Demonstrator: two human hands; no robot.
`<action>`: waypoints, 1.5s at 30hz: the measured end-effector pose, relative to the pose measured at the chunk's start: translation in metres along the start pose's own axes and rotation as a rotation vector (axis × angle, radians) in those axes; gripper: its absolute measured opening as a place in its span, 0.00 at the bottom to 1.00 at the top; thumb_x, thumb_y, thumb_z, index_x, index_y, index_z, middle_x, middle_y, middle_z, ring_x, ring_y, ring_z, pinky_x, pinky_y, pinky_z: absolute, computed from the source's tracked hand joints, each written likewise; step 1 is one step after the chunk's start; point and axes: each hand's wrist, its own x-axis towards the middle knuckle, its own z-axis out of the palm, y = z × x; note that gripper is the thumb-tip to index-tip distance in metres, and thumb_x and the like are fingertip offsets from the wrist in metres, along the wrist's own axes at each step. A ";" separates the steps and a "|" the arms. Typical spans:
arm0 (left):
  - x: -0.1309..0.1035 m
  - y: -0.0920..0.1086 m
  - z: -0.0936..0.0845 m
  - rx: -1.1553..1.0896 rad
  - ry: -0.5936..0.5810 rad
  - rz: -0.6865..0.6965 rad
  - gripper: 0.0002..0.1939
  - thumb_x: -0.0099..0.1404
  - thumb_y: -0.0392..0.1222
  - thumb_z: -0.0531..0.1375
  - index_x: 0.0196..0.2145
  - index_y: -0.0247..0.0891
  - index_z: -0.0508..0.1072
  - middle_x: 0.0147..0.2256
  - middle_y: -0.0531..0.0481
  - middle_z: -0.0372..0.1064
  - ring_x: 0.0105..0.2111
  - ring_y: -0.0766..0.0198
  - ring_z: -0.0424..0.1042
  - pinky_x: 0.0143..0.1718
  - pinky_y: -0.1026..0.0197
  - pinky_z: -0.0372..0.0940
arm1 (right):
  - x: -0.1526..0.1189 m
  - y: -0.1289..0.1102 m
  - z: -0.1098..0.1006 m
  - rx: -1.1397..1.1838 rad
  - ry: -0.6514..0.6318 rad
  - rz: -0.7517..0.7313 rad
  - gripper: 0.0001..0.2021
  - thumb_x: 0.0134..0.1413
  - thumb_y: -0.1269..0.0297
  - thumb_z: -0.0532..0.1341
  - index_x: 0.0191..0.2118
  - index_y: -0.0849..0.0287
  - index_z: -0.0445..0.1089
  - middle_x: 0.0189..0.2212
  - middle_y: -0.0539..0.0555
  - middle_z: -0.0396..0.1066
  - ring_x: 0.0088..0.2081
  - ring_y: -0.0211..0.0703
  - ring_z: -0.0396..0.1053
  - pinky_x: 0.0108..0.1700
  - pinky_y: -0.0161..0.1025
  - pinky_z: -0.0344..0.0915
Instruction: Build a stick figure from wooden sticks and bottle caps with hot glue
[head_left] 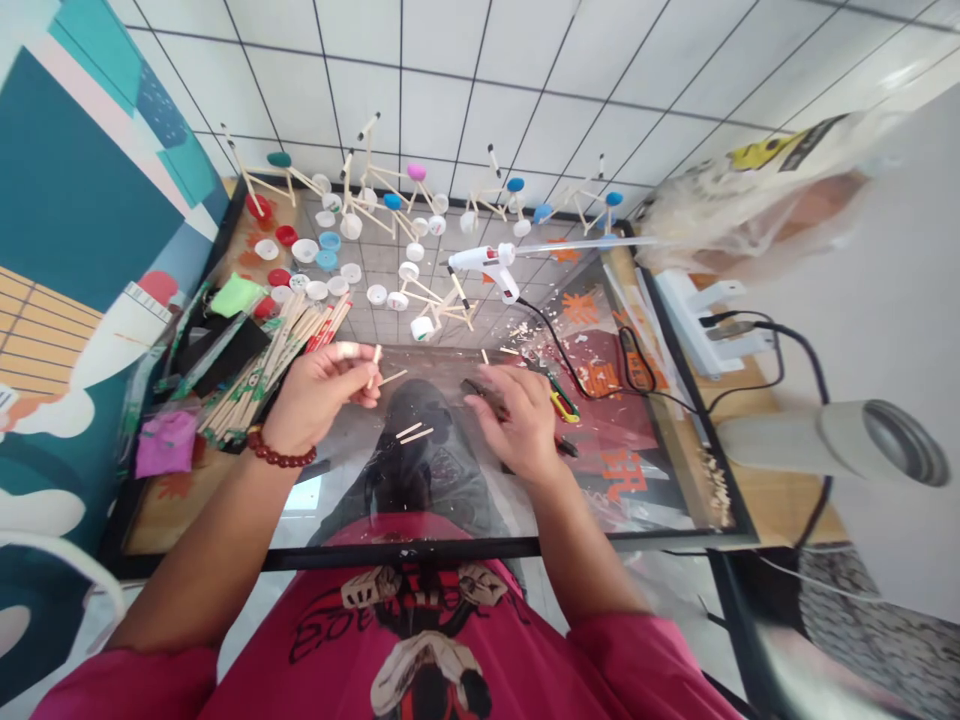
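Between the thumb and fingers of my left hand point(326, 390) a short wooden stick point(377, 354) is pinched upright. Another thin stick point(394, 377) lies beside those fingertips. My right hand point(521, 410) rests low over the table with its thumb apart from its fingers. Partly beneath it lies a dark tool point(474, 388), its kind hidden by the palm. A small stick piece point(485, 356) is just beyond the right fingertips. Two short cut sticks point(416, 435) lie on the glass between my hands.
A white glue gun point(487, 262) lies at the back centre, near a stick-and-cap model point(431, 305). More such models line the wall. Bottle caps point(304, 250) and a bundle of chopsticks point(259, 370) are left; a yellow-handled cutter point(562, 402), wood scraps and a cord are right.
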 end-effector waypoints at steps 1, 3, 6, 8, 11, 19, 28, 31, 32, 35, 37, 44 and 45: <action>0.004 0.000 -0.007 0.050 0.036 0.019 0.15 0.51 0.44 0.68 0.35 0.35 0.75 0.25 0.52 0.73 0.22 0.67 0.71 0.25 0.64 0.69 | 0.000 0.003 -0.001 -0.005 0.021 0.027 0.19 0.60 0.64 0.64 0.56 0.50 0.67 0.45 0.57 0.75 0.46 0.50 0.72 0.48 0.48 0.62; 0.010 -0.003 -0.018 0.263 0.064 0.080 0.12 0.52 0.44 0.68 0.33 0.36 0.76 0.25 0.52 0.73 0.24 0.65 0.72 0.27 0.62 0.69 | 0.001 0.006 -0.002 -0.010 0.029 0.061 0.15 0.60 0.64 0.63 0.53 0.50 0.70 0.44 0.56 0.76 0.45 0.50 0.72 0.48 0.48 0.61; 0.012 -0.013 -0.020 0.708 0.045 0.265 0.06 0.56 0.43 0.64 0.30 0.38 0.77 0.28 0.49 0.76 0.28 0.60 0.74 0.34 0.59 0.68 | 0.000 0.004 0.000 -0.051 -0.029 0.031 0.06 0.61 0.65 0.63 0.44 0.52 0.74 0.40 0.54 0.76 0.43 0.47 0.71 0.49 0.48 0.57; 0.011 -0.019 -0.015 0.919 0.015 0.393 0.05 0.59 0.41 0.62 0.30 0.39 0.78 0.30 0.48 0.77 0.31 0.58 0.75 0.37 0.58 0.67 | 0.000 0.001 0.002 -0.068 -0.065 -0.003 0.04 0.61 0.66 0.62 0.40 0.53 0.75 0.37 0.53 0.77 0.41 0.46 0.71 0.50 0.48 0.56; 0.007 -0.024 -0.006 1.005 -0.060 0.478 0.07 0.62 0.38 0.59 0.32 0.39 0.78 0.33 0.46 0.78 0.35 0.58 0.75 0.39 0.58 0.66 | -0.001 -0.005 0.005 -0.004 -0.147 -0.074 0.04 0.62 0.66 0.62 0.38 0.54 0.75 0.36 0.52 0.77 0.40 0.43 0.70 0.47 0.46 0.56; 0.004 -0.027 0.004 0.362 -0.171 0.056 0.15 0.57 0.43 0.65 0.41 0.35 0.79 0.33 0.46 0.78 0.30 0.62 0.73 0.31 0.60 0.67 | -0.005 -0.016 0.017 0.068 -0.374 -0.240 0.07 0.65 0.64 0.60 0.38 0.55 0.75 0.34 0.51 0.76 0.38 0.41 0.66 0.42 0.43 0.54; 0.010 -0.019 0.002 -0.227 -0.056 -0.162 0.19 0.45 0.40 0.74 0.36 0.32 0.79 0.28 0.49 0.75 0.27 0.69 0.72 0.29 0.66 0.68 | -0.013 0.005 -0.040 -0.170 -0.362 0.156 0.10 0.57 0.57 0.66 0.32 0.57 0.70 0.42 0.56 0.72 0.44 0.50 0.68 0.46 0.45 0.59; 0.013 -0.013 -0.002 -0.322 0.025 -0.096 0.19 0.44 0.38 0.74 0.36 0.33 0.79 0.27 0.52 0.73 0.26 0.71 0.71 0.29 0.67 0.68 | -0.031 0.015 -0.061 -0.244 -0.516 0.235 0.13 0.55 0.54 0.67 0.36 0.58 0.70 0.46 0.59 0.70 0.48 0.54 0.68 0.46 0.46 0.61; 0.014 -0.011 -0.004 -0.339 0.040 -0.074 0.19 0.45 0.37 0.74 0.36 0.33 0.79 0.27 0.53 0.72 0.26 0.71 0.71 0.29 0.67 0.68 | -0.036 0.017 -0.064 -0.267 -0.564 0.239 0.12 0.56 0.54 0.66 0.36 0.58 0.70 0.47 0.60 0.69 0.48 0.55 0.68 0.46 0.46 0.62; 0.012 -0.009 -0.004 -0.350 0.039 -0.045 0.17 0.46 0.37 0.73 0.36 0.33 0.80 0.26 0.54 0.70 0.26 0.71 0.70 0.29 0.68 0.68 | -0.041 0.019 -0.064 -0.329 -0.665 0.198 0.10 0.60 0.57 0.62 0.36 0.59 0.70 0.49 0.62 0.68 0.49 0.55 0.68 0.47 0.46 0.62; 0.009 -0.009 -0.002 -0.339 -0.017 -0.065 0.15 0.48 0.37 0.72 0.36 0.32 0.80 0.26 0.53 0.70 0.26 0.71 0.70 0.29 0.67 0.68 | -0.039 0.016 -0.060 -0.379 -0.679 0.196 0.09 0.61 0.60 0.59 0.35 0.60 0.70 0.46 0.64 0.69 0.46 0.55 0.68 0.44 0.45 0.62; -0.007 -0.021 0.018 -0.315 -0.325 -0.292 0.13 0.51 0.37 0.70 0.36 0.31 0.81 0.27 0.49 0.72 0.26 0.68 0.72 0.27 0.67 0.69 | -0.026 -0.003 -0.070 0.036 -0.656 0.481 0.19 0.59 0.53 0.59 0.22 0.57 0.60 0.26 0.50 0.63 0.29 0.39 0.62 0.33 0.37 0.58; -0.009 -0.023 0.021 -0.310 -0.378 -0.323 0.13 0.52 0.38 0.70 0.36 0.31 0.81 0.27 0.48 0.72 0.26 0.68 0.72 0.27 0.66 0.69 | -0.025 -0.006 -0.073 0.146 -0.684 0.539 0.19 0.58 0.51 0.61 0.22 0.57 0.61 0.26 0.49 0.63 0.29 0.39 0.62 0.34 0.37 0.58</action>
